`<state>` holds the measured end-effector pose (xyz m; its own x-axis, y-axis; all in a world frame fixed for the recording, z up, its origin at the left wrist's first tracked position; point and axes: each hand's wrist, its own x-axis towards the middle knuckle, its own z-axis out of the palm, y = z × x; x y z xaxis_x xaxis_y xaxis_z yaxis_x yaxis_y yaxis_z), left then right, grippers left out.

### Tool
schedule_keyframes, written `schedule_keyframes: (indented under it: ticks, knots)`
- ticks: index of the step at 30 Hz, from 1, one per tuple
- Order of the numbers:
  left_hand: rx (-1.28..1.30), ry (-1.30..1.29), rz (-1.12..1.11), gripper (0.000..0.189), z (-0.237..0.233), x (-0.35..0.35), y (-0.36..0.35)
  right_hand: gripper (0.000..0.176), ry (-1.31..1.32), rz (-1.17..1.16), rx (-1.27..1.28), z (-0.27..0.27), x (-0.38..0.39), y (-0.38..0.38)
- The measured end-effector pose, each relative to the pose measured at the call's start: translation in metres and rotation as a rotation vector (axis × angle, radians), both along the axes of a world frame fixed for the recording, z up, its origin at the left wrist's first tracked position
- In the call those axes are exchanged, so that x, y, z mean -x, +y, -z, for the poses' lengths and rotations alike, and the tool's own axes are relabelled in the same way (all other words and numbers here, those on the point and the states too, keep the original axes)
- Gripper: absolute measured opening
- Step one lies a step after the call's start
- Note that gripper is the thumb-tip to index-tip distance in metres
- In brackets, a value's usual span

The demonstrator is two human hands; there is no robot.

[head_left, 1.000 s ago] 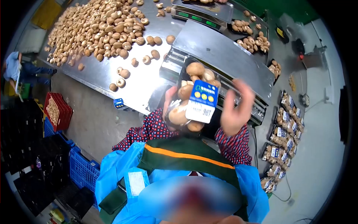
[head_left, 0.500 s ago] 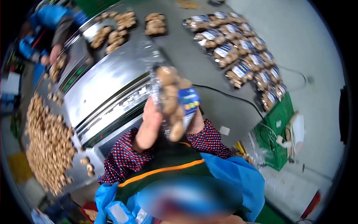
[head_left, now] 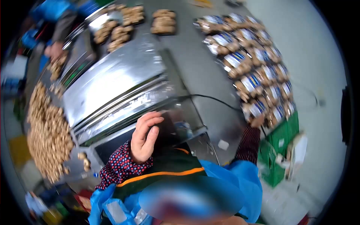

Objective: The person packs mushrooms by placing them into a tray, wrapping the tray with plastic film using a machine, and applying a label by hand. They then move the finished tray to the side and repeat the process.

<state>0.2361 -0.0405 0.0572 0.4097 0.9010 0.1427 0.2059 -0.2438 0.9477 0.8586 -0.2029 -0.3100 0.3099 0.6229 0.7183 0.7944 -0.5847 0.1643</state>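
My left hand is empty, its fingers loosely curved and apart, in front of the film-wrapping machine. At the near end of the rows on the right, my right hand is at the end of a clear-wrapped pack of potatoes with a blue and white label. Its fingers are partly hidden and blurred, but they appear closed on that end. The pack lies on the metal table beside several similar labelled packs.
Loose potatoes are heaped on the left. Unwrapped trays of potatoes stand behind the machine. A black cable crosses the table. Green crates stand at the right edge. A co-worker's hand is over potatoes at upper left.
The pack of potatoes held between both hands has moved right to the rows, with my right hand at it. My left hand has let go and stayed near the machine.
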Motion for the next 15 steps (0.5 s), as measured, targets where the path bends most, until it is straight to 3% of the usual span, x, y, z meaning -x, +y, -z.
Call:
schedule_keyframes:
  ticks: [1, 2, 3, 4, 5, 7, 8, 10, 11, 12, 13, 14, 15]
  knots:
    - [-0.059, 0.016, -0.073, 0.023, -0.001, 0.015, -0.001, 0.032, 0.024, -0.088, -0.016, 0.016, -0.01, -0.014]
    - [-0.118, 0.031, -0.143, 0.022, -0.004, 0.034, -0.001, 0.039, 0.589, 0.145, 0.213, 0.019, -0.031, -0.031]
    - [-0.188, 0.059, -0.272, 0.023, -0.012, 0.06, -0.003, 0.049, 0.548, 0.666, 0.594, -0.061, 0.02, 0.002]
    - [-0.202, 0.136, -0.463, 0.024, -0.017, 0.086, -0.011, 0.057, 0.586, 0.632, 0.324, -0.098, 0.036, 0.009]
    - [-0.104, 0.07, -0.678, 0.024, -0.021, 0.112, -0.019, 0.067, 0.603, 0.558, 0.053, -0.135, 0.052, 0.017]
    - [-0.027, -0.142, -0.974, 0.025, -0.015, 0.164, -0.029, 0.059, 1.005, 0.257, -0.372, -0.176, 0.065, 0.076]
    - [-0.057, -0.273, -1.051, 0.026, -0.003, 0.19, -0.029, 0.046, 0.996, -0.004, -0.306, -0.223, 0.114, 0.124]
    - [-0.117, -0.307, -1.102, 0.027, 0.006, 0.217, -0.03, 0.032, 1.605, -0.437, -0.334, -0.286, 0.209, 0.237]
    - [-0.112, -0.293, -1.065, 0.028, 0.001, 0.215, -0.029, 0.031, 1.446, -0.741, -0.145, -0.306, 0.266, 0.285]
    - [-0.105, -0.286, -1.024, 0.029, -0.007, 0.212, -0.026, 0.032, 1.573, -0.892, 0.098, -0.33, 0.323, 0.326]
    - [-0.143, -0.109, -0.919, 0.033, -0.016, 0.214, -0.018, 0.033, 1.649, -0.948, 0.222, -0.346, 0.38, 0.366]
    - [-0.125, -0.124, -0.807, 0.035, -0.031, 0.213, -0.006, 0.032, 1.59, -1.139, 0.426, -0.34, 0.41, 0.414]
    - [-0.096, -0.137, -0.729, 0.034, -0.042, 0.219, 0.008, 0.033, 1.669, -1.064, 0.482, -0.323, 0.443, 0.465]
